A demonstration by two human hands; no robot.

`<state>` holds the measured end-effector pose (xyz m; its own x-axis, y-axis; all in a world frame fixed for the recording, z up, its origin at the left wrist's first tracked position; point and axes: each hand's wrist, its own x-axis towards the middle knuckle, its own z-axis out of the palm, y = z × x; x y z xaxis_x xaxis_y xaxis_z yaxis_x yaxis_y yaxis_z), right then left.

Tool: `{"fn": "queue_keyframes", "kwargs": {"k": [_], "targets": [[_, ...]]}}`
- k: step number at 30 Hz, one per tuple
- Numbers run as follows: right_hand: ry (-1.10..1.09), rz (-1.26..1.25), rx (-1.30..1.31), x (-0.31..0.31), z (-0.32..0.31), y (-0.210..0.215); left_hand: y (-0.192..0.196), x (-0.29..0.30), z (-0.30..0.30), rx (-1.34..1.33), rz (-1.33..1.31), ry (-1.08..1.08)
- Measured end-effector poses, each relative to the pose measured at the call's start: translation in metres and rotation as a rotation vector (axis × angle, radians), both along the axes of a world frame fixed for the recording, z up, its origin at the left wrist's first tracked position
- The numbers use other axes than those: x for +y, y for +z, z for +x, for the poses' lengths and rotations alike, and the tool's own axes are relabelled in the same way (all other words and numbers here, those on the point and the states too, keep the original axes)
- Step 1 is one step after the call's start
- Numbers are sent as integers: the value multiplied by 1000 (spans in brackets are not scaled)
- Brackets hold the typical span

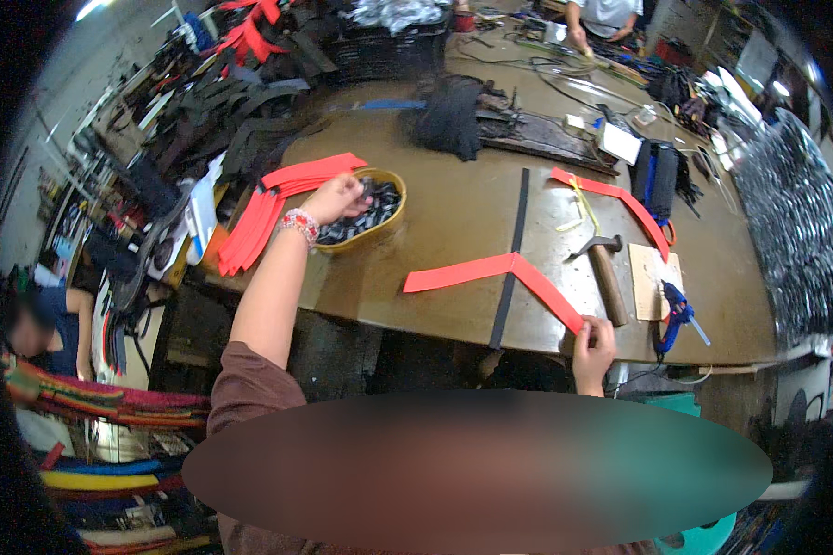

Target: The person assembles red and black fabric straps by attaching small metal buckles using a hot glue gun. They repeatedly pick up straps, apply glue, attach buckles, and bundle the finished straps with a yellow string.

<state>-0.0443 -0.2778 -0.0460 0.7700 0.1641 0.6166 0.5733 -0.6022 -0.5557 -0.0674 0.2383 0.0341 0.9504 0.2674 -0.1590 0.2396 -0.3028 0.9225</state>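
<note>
My left hand [341, 198] is over a yellow oval basket [391, 237], which holds many small black and grey pieces [376, 215]. Its fingers are curled together, and what they grip, if anything, is too small to make out. A bent, bright orange-red strip [463, 273] lies across a long black band [506, 301] on the table. At the strip's right end, near the table's front edge, my right hand [594, 351] pinches it between thumb and fingers. Beside the basket, a fanned stack of similar orange-red strips [254, 227] lies to the left.
Right of the strip lie a wooden-handled hammer [607, 282], a tan board [648, 287], a blue glue gun [677, 314] and another orange-red strip [634, 203]. Dark material [449, 116] lies farther back. Another person [606, 17] is at the table's far end.
</note>
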Motion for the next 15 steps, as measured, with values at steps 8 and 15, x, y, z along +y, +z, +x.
{"fn": "queue_keyframes", "kwargs": {"k": [8, 15], "targets": [[298, 408, 360, 53, -27, 75, 7, -116, -50, -492, -575, 319], [523, 948, 970, 126, -54, 70, -8, -272, -92, -550, -128, 97]]}}
